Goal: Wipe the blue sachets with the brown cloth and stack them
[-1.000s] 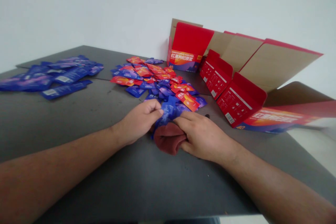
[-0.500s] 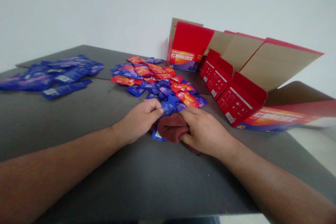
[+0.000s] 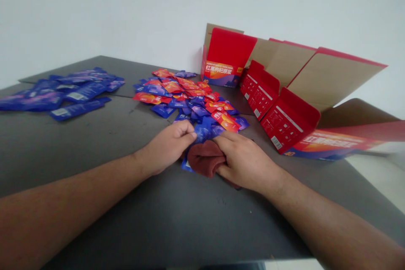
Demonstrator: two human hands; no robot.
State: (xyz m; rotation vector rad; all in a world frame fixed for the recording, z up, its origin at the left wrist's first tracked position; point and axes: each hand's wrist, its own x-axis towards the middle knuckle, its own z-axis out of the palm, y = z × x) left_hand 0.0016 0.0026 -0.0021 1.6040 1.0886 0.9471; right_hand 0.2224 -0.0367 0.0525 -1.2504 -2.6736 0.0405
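Pouches (image 3: 85, 92) left; sachets (image 3: 189, 92) centre; cartons (image 3: 289, 122) right; cloth (image 3: 207, 160) before the sachets.

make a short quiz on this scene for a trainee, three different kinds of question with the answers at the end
1. Multiple choice: what is the right hand holding?
A) a roll of tape
B) a brownish-red cloth
C) a pair of scissors

2. True or false: the all-blue pile of packets lies to the left of the mixed red and blue pile.

3. Fill in the colour: the left hand pinches a ____ pouch between thumb and fingers.

Key: 1. B; 2. true; 3. blue
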